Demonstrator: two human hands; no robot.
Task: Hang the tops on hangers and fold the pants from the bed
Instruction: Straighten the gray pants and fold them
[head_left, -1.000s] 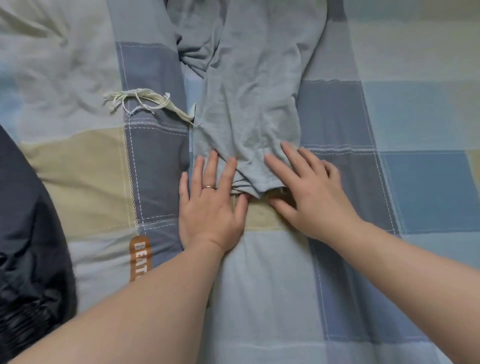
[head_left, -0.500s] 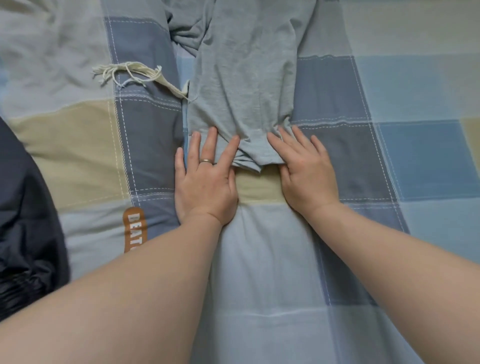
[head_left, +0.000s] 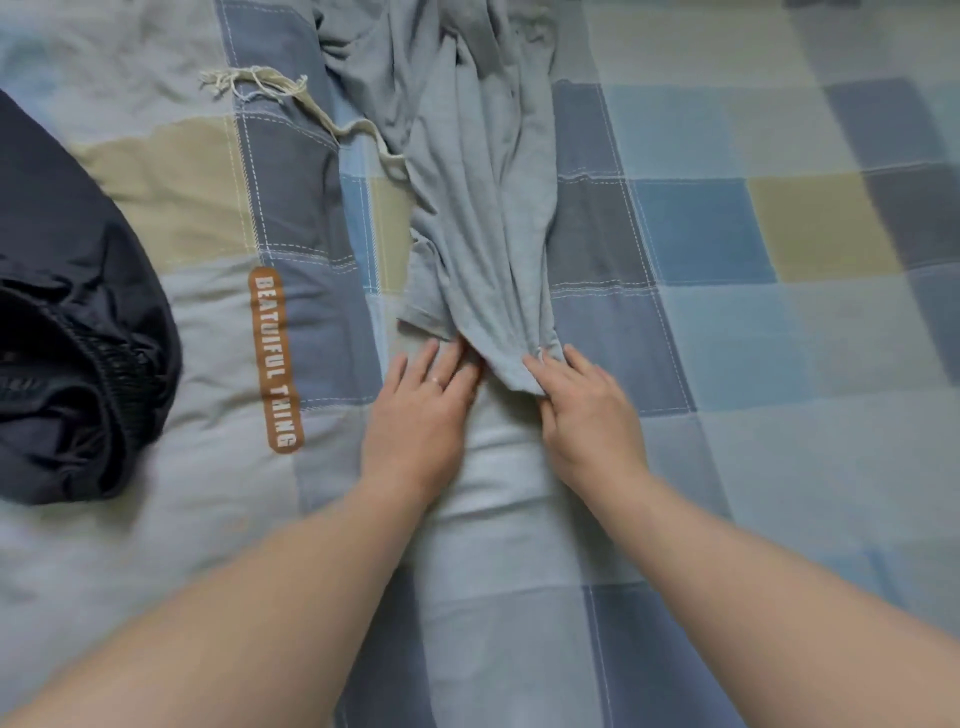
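Well, the grey pants (head_left: 478, 218) lie lengthwise on the bed (head_left: 753, 332), with the waist end far from the person and the leg hems close in. The cloth is bunched into narrow pleats that run down to the hands. The right hand (head_left: 589, 415) appears to pinch a hem corner between thumb and forefinger. The left hand (head_left: 421, 415) lies flat with its fingers straight, the tips touching the cloth at the other hem and gripping nothing. A cream drawstring (head_left: 291, 98) trails out to the left of the waist, and a dark garment (head_left: 78, 322) sits heaped at the left of the view, well apart.

To fold well from here, the legs want spreading first — the pleats suggest the cloth is gathered rather than laid flat. The left hand should likely take its own hem corner, so both ends pull evenly and the legs stack edge on edge. Thin jersey like this probably creases easily — smooth it with a flat palm before doubling it over.
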